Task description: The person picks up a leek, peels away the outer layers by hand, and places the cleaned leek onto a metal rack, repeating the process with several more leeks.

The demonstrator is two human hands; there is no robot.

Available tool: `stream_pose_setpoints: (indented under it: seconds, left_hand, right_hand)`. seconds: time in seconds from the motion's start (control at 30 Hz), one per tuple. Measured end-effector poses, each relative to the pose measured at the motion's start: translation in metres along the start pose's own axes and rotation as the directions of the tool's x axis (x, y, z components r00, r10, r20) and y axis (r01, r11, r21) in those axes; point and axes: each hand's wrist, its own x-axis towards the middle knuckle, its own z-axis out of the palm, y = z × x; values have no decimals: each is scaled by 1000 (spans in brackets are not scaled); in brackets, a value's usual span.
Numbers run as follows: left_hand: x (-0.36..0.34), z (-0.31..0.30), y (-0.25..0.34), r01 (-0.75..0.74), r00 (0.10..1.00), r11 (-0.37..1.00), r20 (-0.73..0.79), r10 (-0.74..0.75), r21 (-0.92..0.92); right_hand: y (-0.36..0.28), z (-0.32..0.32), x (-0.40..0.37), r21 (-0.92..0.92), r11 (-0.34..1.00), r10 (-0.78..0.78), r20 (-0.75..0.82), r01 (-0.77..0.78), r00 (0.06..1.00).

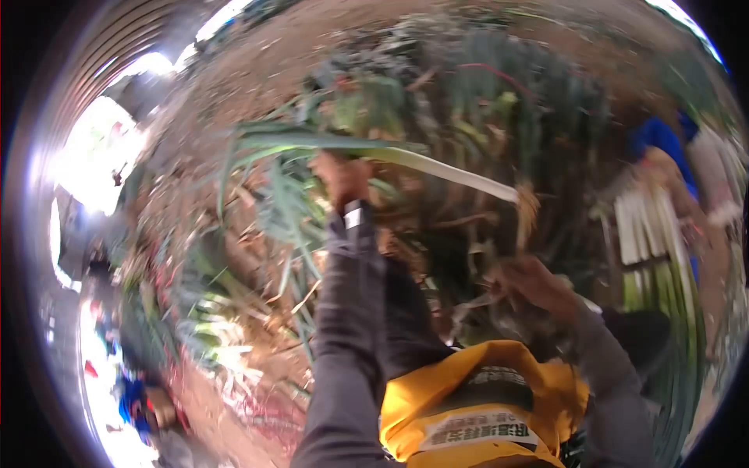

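My left hand point(343, 179) is closed around the green part of a leek point(452, 177), held out level in front of me. Its white shank points right and ends in a tuft of tan roots point(528, 209); the green leaves hang off to the left. Lower and to the right, my right hand point(538, 288) has its fingers curled beside pale, limp strips point(472, 308). It is smeared by motion, so what it grips cannot be made out. A yellow apron point(476, 405) with printed lettering covers my lap.
Leeks point(515, 93) with green leaves are heaped ahead. A bundle of white-stemmed leeks point(644, 226) lies at the right, near a person's blue clothing point(663, 148). More leeks point(226, 335) and loose leaf scraps lie on the dirt ground at the left.
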Motion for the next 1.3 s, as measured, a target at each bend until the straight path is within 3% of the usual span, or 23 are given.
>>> stream_pose_setpoints:
  seconds: [0.07,0.13,0.17,0.2,0.27,0.3,0.33,0.37,0.4,0.53,0.57,0.63,0.67,0.73,0.8,0.83,0.93,1.0,1.07,1.13,1.2,1.27,1.3]
  left_hand:
    - [7,-26,38,189,969,922,216,-119,-338]
    - [12,-57,102,285,913,828,401,-80,-483]
    - [22,-51,126,595,796,232,521,-309,-770]
    - [26,-46,143,543,575,-490,727,-374,-682]
    - [17,-49,176,635,603,-426,758,-248,-644]
    - [3,-35,184,549,836,189,537,-112,-815]
    - [-6,-32,188,375,815,639,567,118,-671]
    - [-16,-27,193,-267,744,934,566,356,-236]
    - [-25,-23,198,-665,635,746,532,560,10]
    - [-72,-26,252,-370,583,752,494,645,-546]
    - [-77,-26,266,-169,582,716,517,627,-678]
    - [-85,-17,288,824,412,195,800,436,-531]
    - [-86,-18,296,974,195,-196,871,451,-117]
    - [-85,-31,316,982,186,-90,878,441,-164]
    - [-85,-11,309,930,325,-367,495,806,-13]
    - [-83,-14,310,919,375,-364,616,693,-151]
    - [-83,-2,303,937,340,-191,894,293,-294]
    - [-101,25,288,942,300,-229,920,254,-244]
    - [-117,45,276,986,167,-54,961,220,-159]
    - [-133,59,279,988,81,112,980,180,-102]
    - [-154,60,293,982,53,175,990,127,-75]
    - [-177,65,317,974,45,218,994,98,-66]
    - [-191,69,325,971,4,236,991,131,-35]
  right_hand:
    - [8,-4,32,-452,886,-144,-62,101,988]
    - [1,-5,46,-951,202,-666,42,234,745]
    - [-12,-4,59,-831,454,-743,-153,322,651]
    - [-24,-3,74,-637,634,-747,-356,440,561]
    - [-37,-6,91,-538,685,-722,-418,491,551]
    - [-44,-17,98,-434,699,-714,-459,568,529]
    - [-47,-20,103,-383,712,-696,-498,589,517]
    - [-49,-23,107,-332,719,-676,-536,611,505]
    - [-52,-26,111,-301,712,-665,-578,634,472]
    - [-78,-42,97,-157,639,-561,-765,753,316]
    - [-87,-56,83,-104,616,-529,-789,781,313]
    - [-111,-86,29,120,669,-352,-818,734,455]
    - [-124,-107,-8,17,750,-354,-834,661,423]
    - [-126,-151,-51,-166,629,-413,-899,760,144]
    - [-119,-230,-116,-516,676,-568,-820,526,-75]
    - [-143,-234,-167,-531,715,-558,-825,454,-86]
    - [-167,-315,-308,-747,559,-826,-467,-359,-314]
    - [-214,-288,-393,-680,417,-895,-422,-604,-143]
    - [-241,-284,-459,-213,337,-610,-792,-917,-40]
    - [-215,-269,-491,-402,-67,-718,-616,-913,324]
    - [-153,-256,-498,-585,-199,-700,-476,-786,532]
    - [-92,-235,-479,-480,80,-274,-853,-874,444]
    - [-63,-217,-459,-547,39,-207,-823,-836,528]
